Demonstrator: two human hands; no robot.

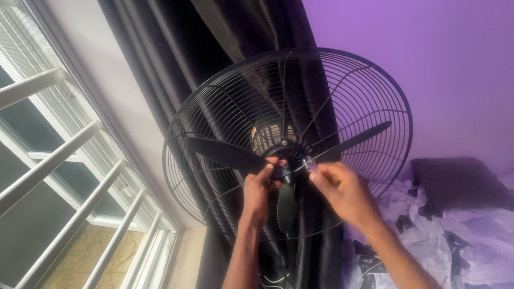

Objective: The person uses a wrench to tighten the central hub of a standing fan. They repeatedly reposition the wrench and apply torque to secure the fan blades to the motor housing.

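1. Between my fingers, at the fan hub (pixel 285 155), the work reads as fitting or loosening the blade fastener; rear grille (pixel 375 85) bare of any front guard.
2. My left hand (pixel 261 184) is closed on the hub end of one black blade (pixel 225 152), steadying it.
3. My right hand (pixel 338 186) pinches a small shiny cap (pixel 310 162) just right of the hub, fingertips nearly closed.
4. I judge turning it needs the blade held firm.
5. Behind my fingers, a small orange sticker (pixel 254 130) shows on the motor; rumpled bedding (pixel 428 235) lies lower right.
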